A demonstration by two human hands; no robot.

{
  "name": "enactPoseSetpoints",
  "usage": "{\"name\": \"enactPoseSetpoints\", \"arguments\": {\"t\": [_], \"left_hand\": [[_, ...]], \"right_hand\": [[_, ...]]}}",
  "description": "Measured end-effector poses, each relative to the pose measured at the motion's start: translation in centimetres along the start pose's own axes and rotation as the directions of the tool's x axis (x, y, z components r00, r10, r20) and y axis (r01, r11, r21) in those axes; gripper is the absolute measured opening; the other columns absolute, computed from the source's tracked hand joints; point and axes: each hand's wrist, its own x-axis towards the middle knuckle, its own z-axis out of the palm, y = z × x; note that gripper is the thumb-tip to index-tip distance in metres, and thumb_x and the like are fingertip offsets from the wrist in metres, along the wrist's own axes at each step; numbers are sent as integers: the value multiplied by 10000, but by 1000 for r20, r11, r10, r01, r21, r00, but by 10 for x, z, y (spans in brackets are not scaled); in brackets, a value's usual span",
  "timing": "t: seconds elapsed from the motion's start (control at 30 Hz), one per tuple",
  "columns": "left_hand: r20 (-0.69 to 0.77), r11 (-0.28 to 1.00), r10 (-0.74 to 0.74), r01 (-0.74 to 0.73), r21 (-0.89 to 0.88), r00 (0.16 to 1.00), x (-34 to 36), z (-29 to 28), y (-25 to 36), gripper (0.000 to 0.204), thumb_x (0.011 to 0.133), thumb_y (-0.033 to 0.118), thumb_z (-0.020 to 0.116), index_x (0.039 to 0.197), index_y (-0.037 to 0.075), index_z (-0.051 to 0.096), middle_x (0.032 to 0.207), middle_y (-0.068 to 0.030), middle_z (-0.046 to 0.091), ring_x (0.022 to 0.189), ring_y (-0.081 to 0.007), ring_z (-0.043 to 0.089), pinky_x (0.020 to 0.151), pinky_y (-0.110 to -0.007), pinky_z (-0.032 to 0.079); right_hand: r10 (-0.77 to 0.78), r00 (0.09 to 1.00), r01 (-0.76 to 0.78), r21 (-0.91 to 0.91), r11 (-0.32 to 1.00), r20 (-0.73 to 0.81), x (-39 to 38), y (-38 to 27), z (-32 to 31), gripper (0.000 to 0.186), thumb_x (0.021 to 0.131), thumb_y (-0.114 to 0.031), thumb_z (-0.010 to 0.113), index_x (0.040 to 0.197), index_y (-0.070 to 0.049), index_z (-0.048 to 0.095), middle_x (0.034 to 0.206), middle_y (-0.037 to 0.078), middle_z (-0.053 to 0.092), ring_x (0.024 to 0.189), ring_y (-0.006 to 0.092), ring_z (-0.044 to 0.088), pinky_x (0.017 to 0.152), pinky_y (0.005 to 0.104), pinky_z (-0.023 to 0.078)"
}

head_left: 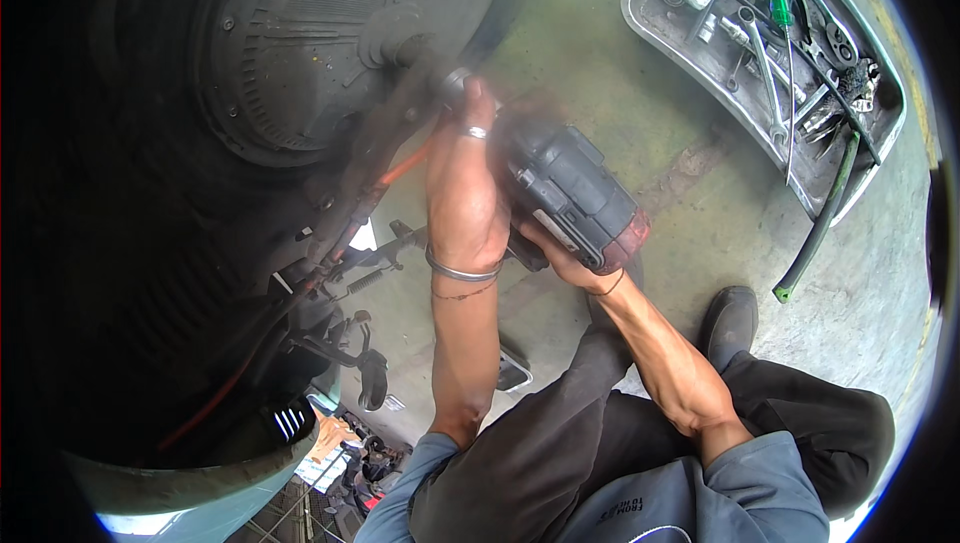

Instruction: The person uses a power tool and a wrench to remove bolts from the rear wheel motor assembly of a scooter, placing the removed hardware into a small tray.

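Observation:
My right hand is closed round the handle of a dark cordless impact wrench with a red patch at its rear end. My left hand, with a ring on the thumb, is closed at the tool's front, and its thumb lies against a metal socket. The other left fingers are mostly hidden, and haze blurs this spot. The socket points at the protruding boss of a large round dark cover on a vehicle. Whether it touches the boss I cannot tell.
A metal tray at the upper right holds wrenches, a ratchet and a green-handled screwdriver. A green-tipped bar juts over its near edge. Left of my left arm hang a spring and a bent pedal-like lever.

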Motion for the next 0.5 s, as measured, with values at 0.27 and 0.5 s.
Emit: {"name": "enactPoseSetpoints", "arguments": {"t": [0.27, 0.5], "left_hand": [[114, 931, 99, -51, -361, 989, 7, -3, -12, 435, 982, 445, 494, 1107, 29, 516, 962, -141, 623, 965, -305, 639, 834, -404, 528], [-14, 998, 50, -50, 33, 999, 10, -4, 2, 418, 988, 439, 488, 1103, 39, 516, 931, -149, 639, 919, -302, 657, 803, -400, 529]], "right_hand": [[-215, 972, 223, -96, 970, 93, 12, 22, -13, 454, 759, -317, 756, 1163, -144, 644, 1132, 51, 665, 1092, 293, 591, 845, 425, 469], [-119, 989, 129, -130, 983, 82, 4, 30, 1, 404, 766, -252, 732, 1153, -165, 651, 1116, 64, 666, 1067, 302, 600, 839, 432, 482]]}}
